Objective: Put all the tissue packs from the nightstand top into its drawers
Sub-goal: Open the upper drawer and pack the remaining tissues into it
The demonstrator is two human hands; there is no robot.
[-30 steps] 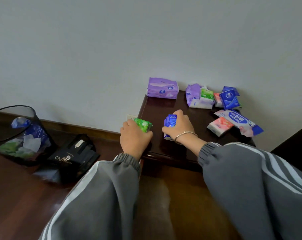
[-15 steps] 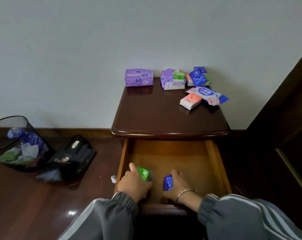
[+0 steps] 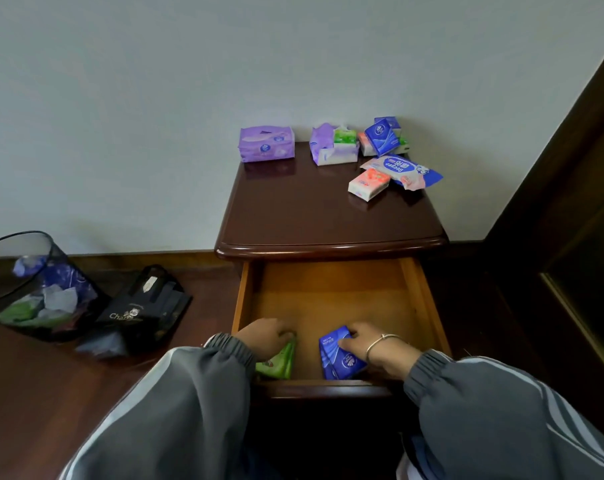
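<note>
The dark wooden nightstand (image 3: 328,220) has its top drawer (image 3: 335,299) pulled out. My left hand (image 3: 264,337) presses a green tissue pack (image 3: 278,363) against the drawer's front left corner. My right hand (image 3: 380,348) rests its fingers on a blue tissue pack (image 3: 338,355) lying at the drawer's front. Several packs stay at the back of the top: a purple pack (image 3: 266,144), an opened purple pack (image 3: 331,145) with a green one in it, a blue pack (image 3: 383,136), a long wet-wipe pack (image 3: 402,169), and a pink pack (image 3: 368,184).
A black mesh wastebasket (image 3: 34,289) with crumpled paper lies tilted on the floor at left, with a black bag (image 3: 144,310) beside it. A dark wooden panel (image 3: 577,202) rises at the right. The wall is close behind the nightstand.
Both hands moved from the nightstand top down into the open drawer, carrying the green and blue packs. The packs now lie at the drawer's front under my hands.
</note>
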